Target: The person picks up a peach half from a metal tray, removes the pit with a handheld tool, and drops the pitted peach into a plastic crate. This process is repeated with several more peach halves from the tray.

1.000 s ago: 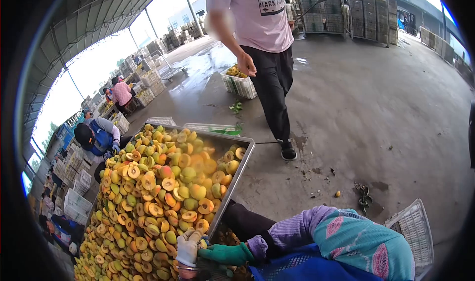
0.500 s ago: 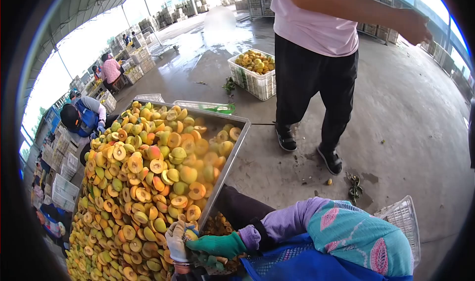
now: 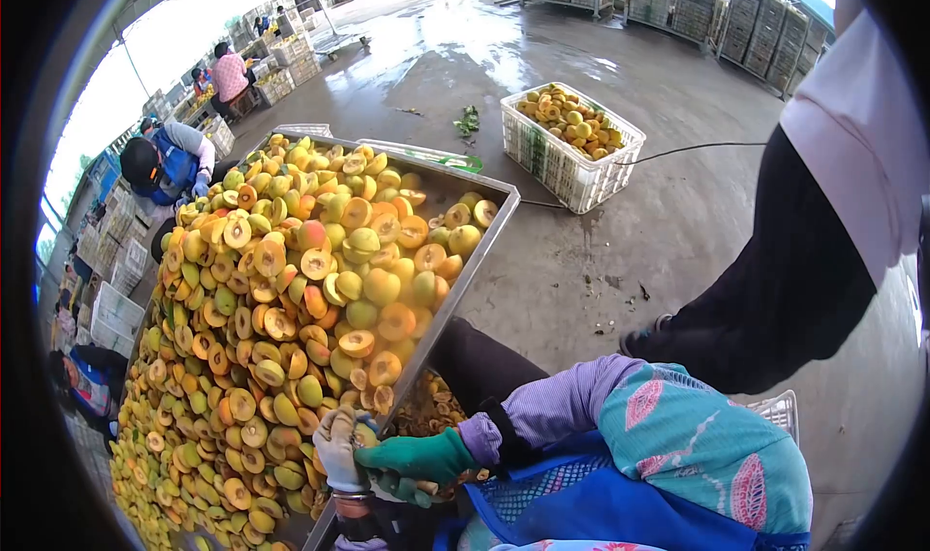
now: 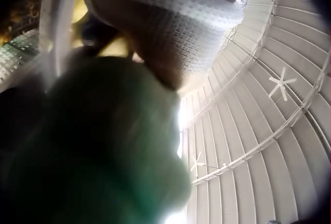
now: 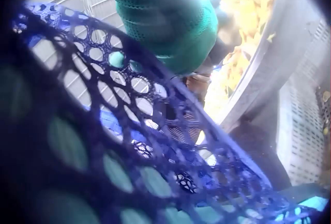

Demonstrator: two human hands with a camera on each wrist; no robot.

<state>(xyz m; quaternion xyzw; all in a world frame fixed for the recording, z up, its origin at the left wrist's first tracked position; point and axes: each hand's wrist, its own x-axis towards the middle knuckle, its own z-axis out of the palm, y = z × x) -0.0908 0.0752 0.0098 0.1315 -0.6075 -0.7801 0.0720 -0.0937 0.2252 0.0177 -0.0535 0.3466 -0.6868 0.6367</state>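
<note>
My left hand [image 3: 339,446], in a pale knit glove, grips a yellow apricot [image 3: 365,436] at the near edge of a metal-rimmed table [image 3: 463,282]. Against it works my right hand [image 3: 421,459] in a green glove, its fingers curled. A brown handle-like piece [image 3: 427,487] shows under the green glove; the rest is hidden. Halved apricots [image 3: 281,323], many with hollow centres, are heaped on the table beside both hands. In the left wrist view, the green glove [image 4: 114,141] is blurred below the pale glove [image 4: 170,27]. Blue mesh [image 5: 119,95] covers much of the right wrist view.
A white crate [image 3: 573,168] of apricots stands on the concrete floor beyond the table. On the right is a person in black trousers [image 3: 775,280]. Another person in a blue vest [image 3: 174,166] bends at the table's far left side. Stacked crates [image 3: 756,32] stand behind.
The person in black trousers has walked from the middle to the right edge, uncovering the full crate. My head view has shifted. Both hands stay together at the table edge around an apricot.
</note>
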